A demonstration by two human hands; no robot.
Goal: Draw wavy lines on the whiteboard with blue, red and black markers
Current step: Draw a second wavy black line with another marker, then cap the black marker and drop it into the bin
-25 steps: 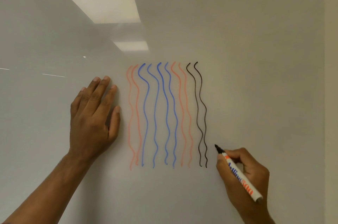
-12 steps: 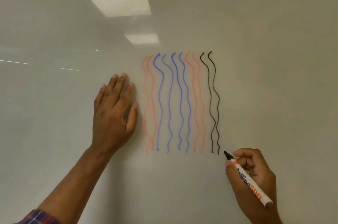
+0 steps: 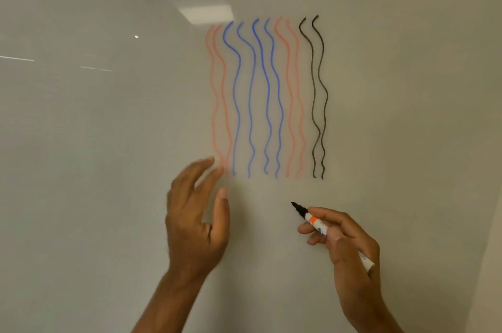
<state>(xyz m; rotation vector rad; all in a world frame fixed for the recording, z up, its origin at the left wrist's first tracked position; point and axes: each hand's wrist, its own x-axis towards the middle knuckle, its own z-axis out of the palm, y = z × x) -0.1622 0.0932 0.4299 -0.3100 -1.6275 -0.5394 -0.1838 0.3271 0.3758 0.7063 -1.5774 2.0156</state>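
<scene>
The whiteboard (image 3: 407,88) fills the view. On it run several vertical wavy lines: red lines (image 3: 217,104) at the left, blue lines (image 3: 255,99) in the middle, two more red ones, then two black lines (image 3: 319,99) at the right. My right hand (image 3: 345,248) grips an uncapped black marker (image 3: 315,222), tip pointing up-left, below the black lines and off the board. My left hand (image 3: 195,221) hovers open and blurred just below the red lines, fingers spread.
Ceiling lights (image 3: 206,13) reflect in the glossy board at the upper left. The board's right edge (image 3: 489,251) shows at the lower right, with a paler wall beyond.
My left hand has lifted off the board and dropped below the lines. My right hand with the marker has pulled down and away from the black lines. The view has shifted.
</scene>
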